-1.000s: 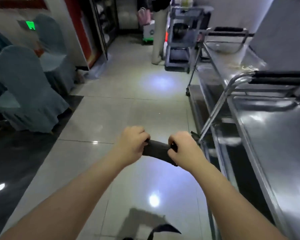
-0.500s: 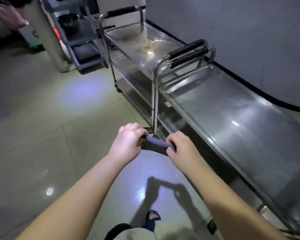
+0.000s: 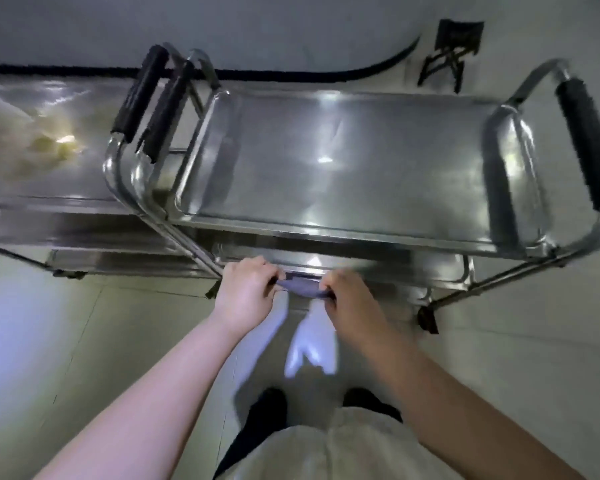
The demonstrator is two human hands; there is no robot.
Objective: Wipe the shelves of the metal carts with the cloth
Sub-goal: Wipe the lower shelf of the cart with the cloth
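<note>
Pale garment (image 3: 329,448), dark shoes (image 3: 269,405)

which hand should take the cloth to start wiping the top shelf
Probably the right hand: both grip the cloth, but it faces the middle of the top shelf, while the left hand is by the corner post.

Floor (image 3: 534,358): pale glossy tiles with thin joint lines (image 3: 80,337).
Wall (image 3: 291,26): plain light grey, along the top of the view.
Baseboard (image 3: 66,68): a black strip at the foot of the wall, appearing curved at its right end.
A black object (image 3: 454,46) sits against the wall at upper right; its type cannot be determined.
Lighting: a bright white reflection (image 3: 310,351) lies on the tiles at centre, and a diffuse bluish glow (image 3: 14,323) covers the floor at the left edge.
</note>
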